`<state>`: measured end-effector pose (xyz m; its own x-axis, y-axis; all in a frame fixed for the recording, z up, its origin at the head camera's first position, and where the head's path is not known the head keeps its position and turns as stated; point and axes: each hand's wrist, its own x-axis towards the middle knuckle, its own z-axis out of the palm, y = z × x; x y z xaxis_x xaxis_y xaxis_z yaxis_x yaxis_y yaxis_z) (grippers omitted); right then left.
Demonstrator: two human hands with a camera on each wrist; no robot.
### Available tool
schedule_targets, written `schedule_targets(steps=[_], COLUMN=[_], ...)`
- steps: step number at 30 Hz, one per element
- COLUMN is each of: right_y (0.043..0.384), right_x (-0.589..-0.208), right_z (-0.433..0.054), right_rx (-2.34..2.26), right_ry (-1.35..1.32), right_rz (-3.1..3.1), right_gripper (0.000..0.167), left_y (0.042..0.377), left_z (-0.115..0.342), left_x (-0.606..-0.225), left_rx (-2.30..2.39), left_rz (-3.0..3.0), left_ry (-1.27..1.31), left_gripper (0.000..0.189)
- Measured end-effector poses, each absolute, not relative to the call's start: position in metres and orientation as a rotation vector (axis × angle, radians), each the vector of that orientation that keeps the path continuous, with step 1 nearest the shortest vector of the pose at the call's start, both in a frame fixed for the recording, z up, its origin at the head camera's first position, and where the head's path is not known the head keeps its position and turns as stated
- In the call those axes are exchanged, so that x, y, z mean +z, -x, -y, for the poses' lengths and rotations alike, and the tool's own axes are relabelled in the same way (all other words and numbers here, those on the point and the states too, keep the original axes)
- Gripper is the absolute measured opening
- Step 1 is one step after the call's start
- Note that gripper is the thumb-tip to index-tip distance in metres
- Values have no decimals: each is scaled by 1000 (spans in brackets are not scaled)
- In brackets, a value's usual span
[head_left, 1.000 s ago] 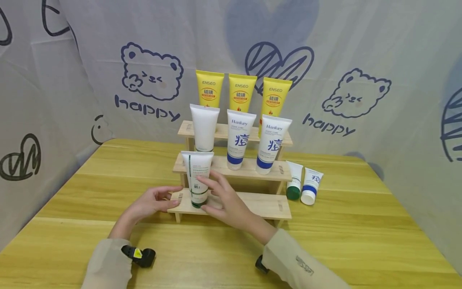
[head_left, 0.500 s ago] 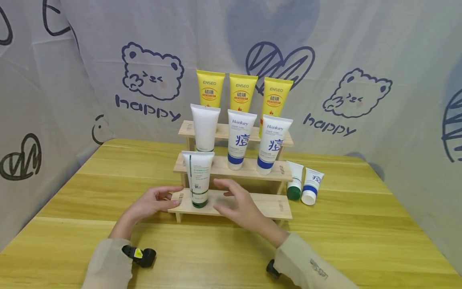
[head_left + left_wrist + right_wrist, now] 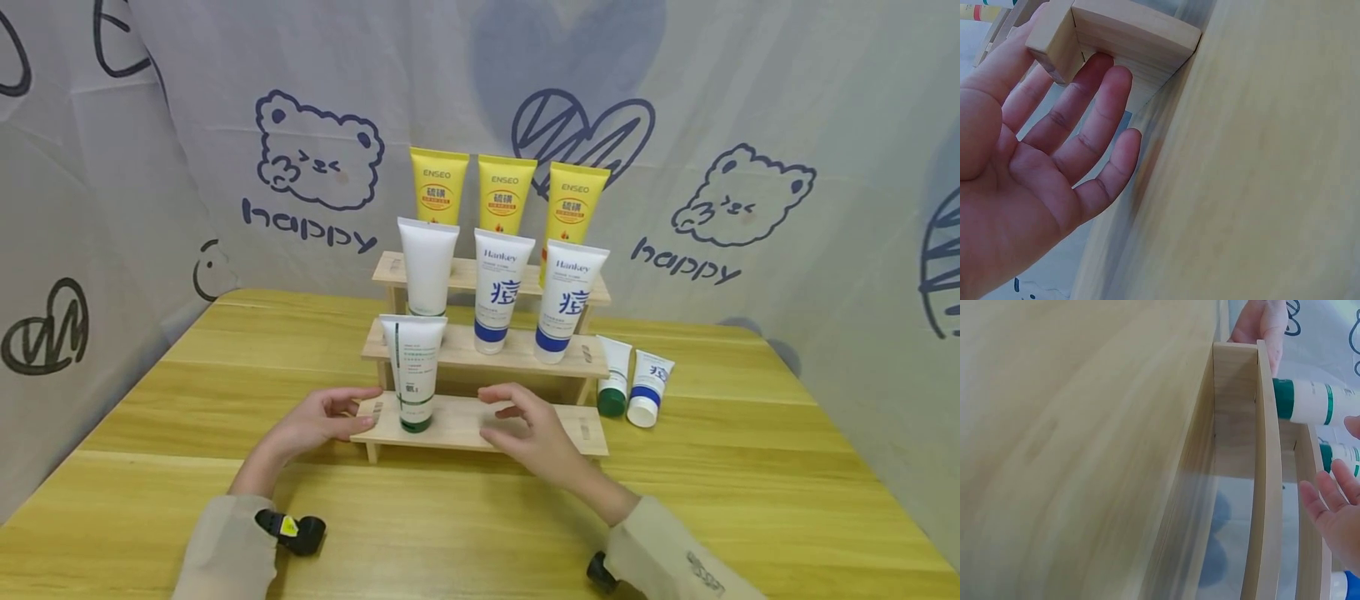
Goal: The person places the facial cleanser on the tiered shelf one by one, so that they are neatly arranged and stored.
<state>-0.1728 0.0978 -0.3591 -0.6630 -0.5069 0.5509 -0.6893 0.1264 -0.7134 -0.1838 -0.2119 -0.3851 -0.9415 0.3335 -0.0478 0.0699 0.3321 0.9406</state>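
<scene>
A three-step wooden display stand (image 3: pixel 461 425) stands on the table. My left hand (image 3: pixel 315 419) grips the left end of its bottom step; in the left wrist view the fingers (image 3: pixel 1085 134) reach around the stand's end panel (image 3: pixel 1132 47). A white squeeze tube with a green cap (image 3: pixel 417 367) stands upright on that step near the left end. To its right, my right hand (image 3: pixel 536 433) hovers at the step with loosely bent fingers, holding nothing and apart from the tube. In the right wrist view, the green-capped tube (image 3: pixel 1310 401) stands beyond my right fingers (image 3: pixel 1335 494).
The middle step bears a plain white tube (image 3: pixel 429 267) and two white-and-blue tubes (image 3: pixel 502 287). Three yellow tubes (image 3: pixel 501 192) stand on the top step. Right of the stand, a green-capped tube (image 3: pixel 613 375) and a blue-banded tube (image 3: pixel 650 387) lie on the table (image 3: pixel 750 467).
My right hand has let go of the green-capped tube and moved right, away from it. The tube stays upright on the bottom step. My left hand has kept its place.
</scene>
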Motion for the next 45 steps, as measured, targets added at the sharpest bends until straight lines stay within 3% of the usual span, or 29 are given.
schedule_targets(steps=[33,45], right_y=[178,183], right_x=[-371,-377], right_z=[-189,-222], right_rx=[1485,1517], right_ry=[-1112,-958], right_rz=[2030,2058], right_gripper=[33,35], left_y=[183,184], left_z=[212,211], left_x=[-383,-384], left_rx=[1637,1632], left_rz=[-2368,-2369], left_ry=[-339,-335], left_gripper=[55,54])
